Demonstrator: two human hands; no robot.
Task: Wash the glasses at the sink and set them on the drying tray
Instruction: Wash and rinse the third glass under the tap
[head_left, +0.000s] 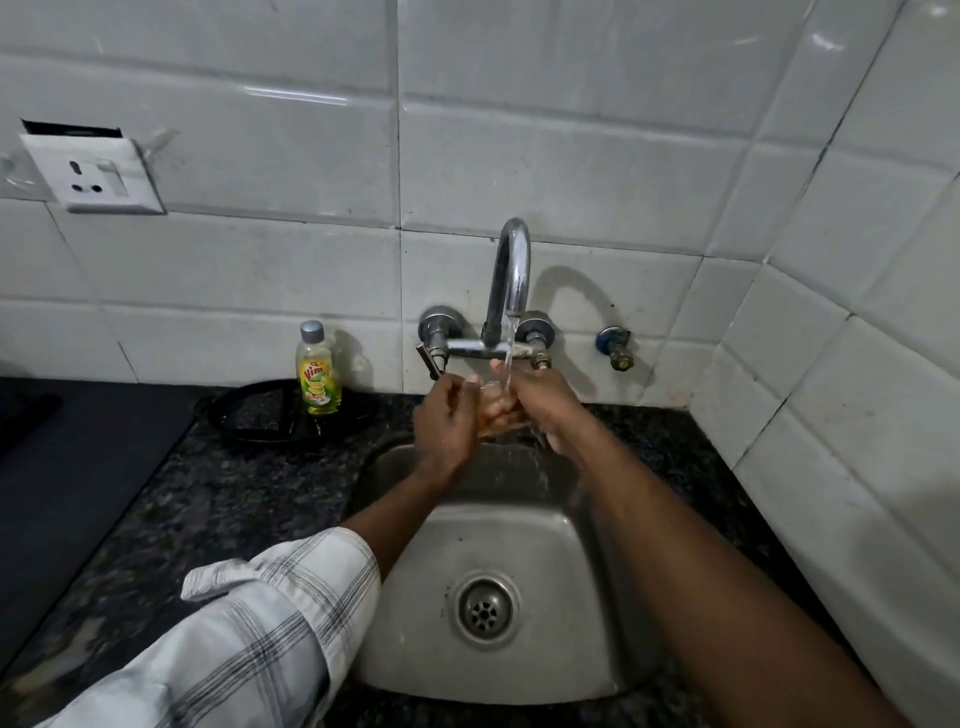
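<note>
A clear glass (492, 410) is held between both hands over the back of the steel sink (571, 582). Water runs from the chrome tap (511, 275) onto the glass and my fingers. My left hand (447, 426) wraps the glass from the left side. My right hand (545, 405) grips it from the right, with fingers around or inside the rim; the glass is mostly hidden by the hands. No drying tray can be made out for certain.
A yellow dish-soap bottle (318, 371) stands on the dark granite counter (218, 483) left of the tap, on a black round stand (260, 415). A dark cooktop (67, 467) lies at far left. A wall socket (96, 174) and a small valve (615, 348) sit on the tiled wall.
</note>
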